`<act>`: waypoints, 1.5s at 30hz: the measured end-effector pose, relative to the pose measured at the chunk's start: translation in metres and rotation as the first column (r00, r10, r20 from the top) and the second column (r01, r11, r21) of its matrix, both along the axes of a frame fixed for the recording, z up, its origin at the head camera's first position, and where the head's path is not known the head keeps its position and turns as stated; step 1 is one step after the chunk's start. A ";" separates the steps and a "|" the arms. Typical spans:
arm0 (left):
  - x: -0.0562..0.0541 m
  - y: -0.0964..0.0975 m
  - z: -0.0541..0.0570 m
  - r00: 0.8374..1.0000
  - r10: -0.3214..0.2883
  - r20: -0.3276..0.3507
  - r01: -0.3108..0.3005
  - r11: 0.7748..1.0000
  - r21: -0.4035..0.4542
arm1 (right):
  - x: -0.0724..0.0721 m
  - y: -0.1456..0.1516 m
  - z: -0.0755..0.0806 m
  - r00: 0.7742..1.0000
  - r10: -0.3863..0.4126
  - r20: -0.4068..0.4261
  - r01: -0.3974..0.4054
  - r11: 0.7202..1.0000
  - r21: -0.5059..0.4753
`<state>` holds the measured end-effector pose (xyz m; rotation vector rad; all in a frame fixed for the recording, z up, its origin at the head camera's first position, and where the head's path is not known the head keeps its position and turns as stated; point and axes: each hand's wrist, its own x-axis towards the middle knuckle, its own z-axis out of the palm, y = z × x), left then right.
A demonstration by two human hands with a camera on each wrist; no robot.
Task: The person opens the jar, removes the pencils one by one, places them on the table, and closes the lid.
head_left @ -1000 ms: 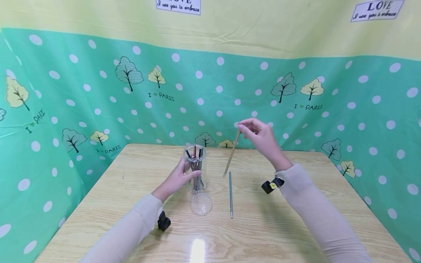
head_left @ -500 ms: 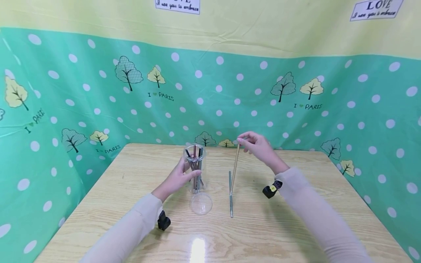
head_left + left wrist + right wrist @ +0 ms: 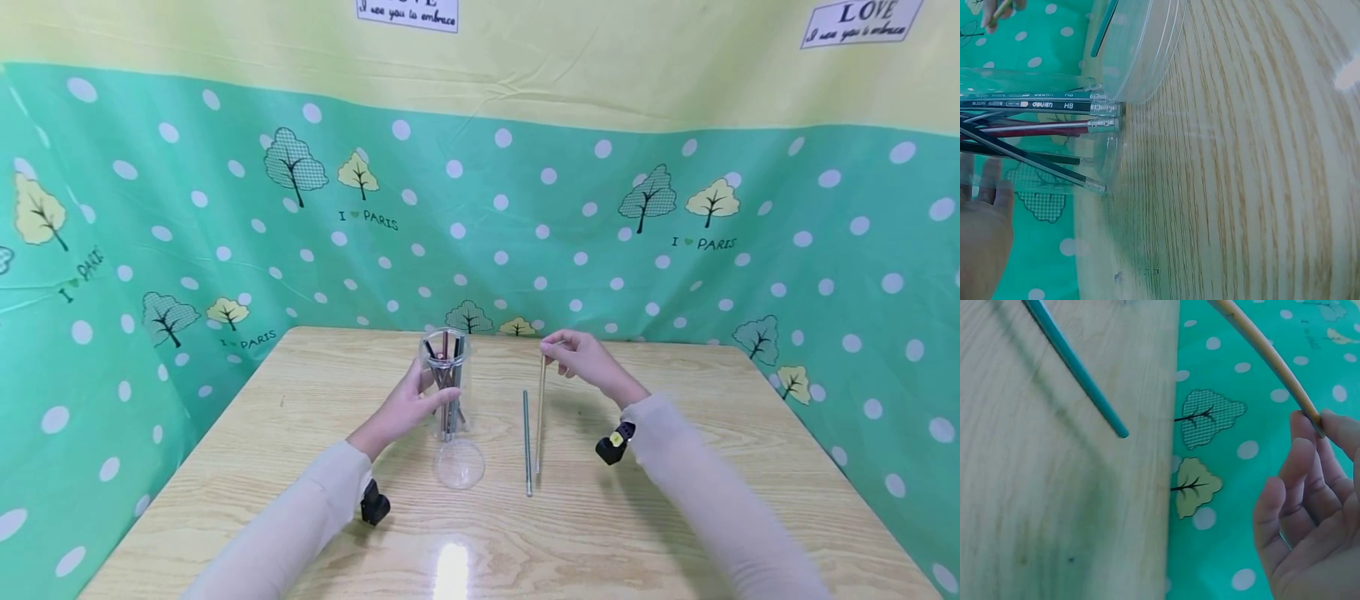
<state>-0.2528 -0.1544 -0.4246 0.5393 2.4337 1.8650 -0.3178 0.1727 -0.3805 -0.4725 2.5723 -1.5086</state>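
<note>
My left hand (image 3: 405, 407) grips a clear plastic jar (image 3: 467, 379) that stands upright on the table. Several pencils (image 3: 1054, 105) lean inside it, dark ones and a red one, their metal-ended tips down at the base in the left wrist view. Between thumb and fingertips, my right hand (image 3: 588, 360) pinches the top end of a yellow pencil (image 3: 541, 408), which hangs nearly upright with its lower end close over the table. Just left of it, a teal pencil (image 3: 527, 442) lies on the wood, pointing away from me.
A round clear lid (image 3: 459, 465) lies on the table in front of the jar. The wooden table (image 3: 322, 533) backs onto a green dotted curtain (image 3: 495, 208). Black wrist cameras sit at both cuffs.
My right hand has come down and a little toward me, carrying the yellow pencil from left of the teal pencil, across it, to its right side. My left hand and the jar stay put.
</note>
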 end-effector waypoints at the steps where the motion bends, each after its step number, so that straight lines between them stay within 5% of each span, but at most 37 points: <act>1: 0.000 0.000 -0.001 1.000 -0.001 -0.004 0.001 1.000 0.000 | -0.001 0.001 -0.004 1.000 0.001 0.014 -0.001 1.000 0.003; 12: 0.000 0.001 -0.002 1.000 0.003 -0.005 -0.003 1.000 0.000 | -0.006 0.003 -0.041 0.991 0.033 0.128 -0.031 0.999 -0.017; 33: -0.001 0.000 -0.001 1.000 0.004 0.013 -0.004 1.000 0.000 | -0.013 -0.012 -0.073 0.980 -0.017 0.197 0.021 1.000 -0.017; 45: 0.019 0.005 0.026 1.000 -0.010 0.027 0.010 1.000 0.006 | -0.010 -0.023 -0.077 0.981 -0.078 0.179 0.069 0.996 0.057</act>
